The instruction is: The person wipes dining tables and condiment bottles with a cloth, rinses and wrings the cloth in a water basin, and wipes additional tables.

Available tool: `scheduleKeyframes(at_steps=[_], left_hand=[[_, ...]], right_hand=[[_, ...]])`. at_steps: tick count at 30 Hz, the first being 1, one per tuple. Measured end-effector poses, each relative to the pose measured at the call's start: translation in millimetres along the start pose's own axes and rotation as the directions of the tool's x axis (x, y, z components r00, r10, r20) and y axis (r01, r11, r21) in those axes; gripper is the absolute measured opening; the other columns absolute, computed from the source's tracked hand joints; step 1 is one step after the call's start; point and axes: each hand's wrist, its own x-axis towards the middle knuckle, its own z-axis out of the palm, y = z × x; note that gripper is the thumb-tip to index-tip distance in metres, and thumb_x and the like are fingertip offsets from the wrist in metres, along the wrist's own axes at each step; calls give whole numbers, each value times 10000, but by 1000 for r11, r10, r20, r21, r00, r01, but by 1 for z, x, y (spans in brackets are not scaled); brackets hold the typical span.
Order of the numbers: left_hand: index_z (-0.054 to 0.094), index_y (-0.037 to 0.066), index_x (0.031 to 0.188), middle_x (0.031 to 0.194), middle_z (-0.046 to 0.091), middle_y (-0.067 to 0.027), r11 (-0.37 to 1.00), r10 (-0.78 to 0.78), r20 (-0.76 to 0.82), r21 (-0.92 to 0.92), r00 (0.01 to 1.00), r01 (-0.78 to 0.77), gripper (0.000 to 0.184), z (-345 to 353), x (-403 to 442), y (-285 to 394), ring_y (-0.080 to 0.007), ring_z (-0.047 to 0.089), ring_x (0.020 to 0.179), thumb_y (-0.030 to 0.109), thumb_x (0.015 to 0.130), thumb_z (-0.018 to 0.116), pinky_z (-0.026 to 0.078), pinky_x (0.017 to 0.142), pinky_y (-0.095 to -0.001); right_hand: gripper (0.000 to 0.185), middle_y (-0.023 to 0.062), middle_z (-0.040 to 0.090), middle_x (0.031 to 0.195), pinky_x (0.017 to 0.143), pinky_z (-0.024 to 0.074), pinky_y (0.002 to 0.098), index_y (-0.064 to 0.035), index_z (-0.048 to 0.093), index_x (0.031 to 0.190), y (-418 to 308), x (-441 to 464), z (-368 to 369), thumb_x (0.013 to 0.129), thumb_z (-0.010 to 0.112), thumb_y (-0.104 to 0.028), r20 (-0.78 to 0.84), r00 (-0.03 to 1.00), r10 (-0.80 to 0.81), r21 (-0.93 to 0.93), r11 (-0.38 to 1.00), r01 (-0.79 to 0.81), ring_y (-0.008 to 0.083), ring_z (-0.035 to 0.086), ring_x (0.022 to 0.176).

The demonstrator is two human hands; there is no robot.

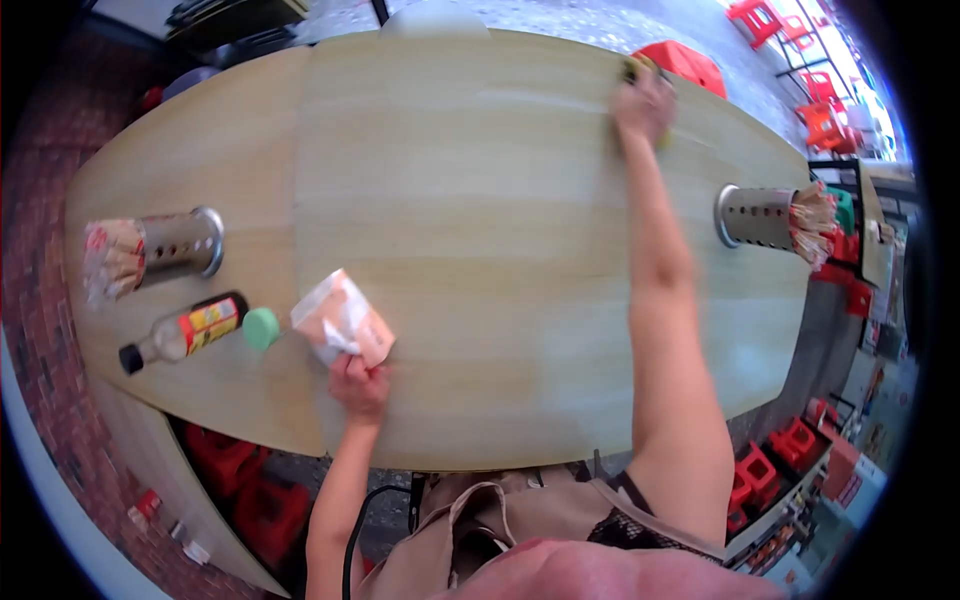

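Near the left front of the wooden table point(450, 220), my left hand point(360, 388) is closed on the near end of a pale pink and white tissue packet point(368, 335), with a white tissue showing at its opening. My right arm reaches across to the far right edge. There my right hand point(645, 105), blurred by motion, is closed over something yellow with a dark part point(640, 66), which looks like a sponge or cloth; the fingers hide most of it. Left of the packet are a round green cap or lid point(261, 328) and a dark-capped sauce bottle point(190, 330) with a yellow and red label.
Perforated metal holders with wrapped chopsticks stand at the table's left point(180, 245) and right point(757, 216). A red stool point(683, 66) shows beyond the far edge. More red stools point(768, 470) are below right, and a brick-patterned surface point(50, 300) lies left.
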Motion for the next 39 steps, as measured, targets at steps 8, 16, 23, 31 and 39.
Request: scheduleKeyframes(at_steps=[8, 16, 23, 31, 39], left_hand=[[470, 46, 1066, 987, 529, -158, 983, -94, -163, -172, 982, 66, 292, -4, -5, 1, -322, 530, 867, 142, 833, 618, 473, 732, -412], [490, 13, 959, 952, 519, -190, 981, -27, -239, -193, 971, -21, 154, -72, 47, 43, -370, 515, 887, 89, 868, 589, 441, 762, -438], [507, 48, 1236, 1107, 521, -149, 959, -69, -355, 234, 932, 160, 463, -24, 122, 87, -304, 528, 991, 153, 823, 687, 481, 835, -389], [631, 111, 1092, 1028, 563, -51, 631, 660, -269, -307, 701, -712, 410, 57, 179, 467, -213, 603, 824, 134, 704, 761, 508, 628, -312], [555, 132, 1024, 1006, 610, -41, 856, 512, 177, -27, 840, -516, 278, 131, 222, 533, -302, 624, 820, 218, 787, 673, 490, 598, -401]], right_hand=[[335, 72, 597, 1092, 821, 447, 426, -250, 656, 1007, -291, -159, -22, 713, 566, -115, -27, 813, -581, 649, 609, 456, 304, 553, 928], [215, 34, 521, 1119, 671, 400, 356, -236, 650, 916, -153, -424, -268, 715, 573, -235, 76, 460, -885, 914, 246, 322, 202, 493, 851], [280, 68, 542, 1109, 626, 432, 326, -193, 654, 997, 49, -398, -312, 723, 605, -157, 324, 843, -430, 651, 748, 131, 198, 535, 802], [430, 176, 526, 1169, 830, 437, 466, -158, 540, 1241, 586, -301, -341, 811, 537, -143, -91, 916, 391, -439, 810, -390, 379, 533, 982], [203, 162, 568, 869, 731, 433, 434, -79, 569, 974, 315, -254, -217, 853, 539, -239, 84, 985, 153, 230, 959, -168, 339, 547, 838]])
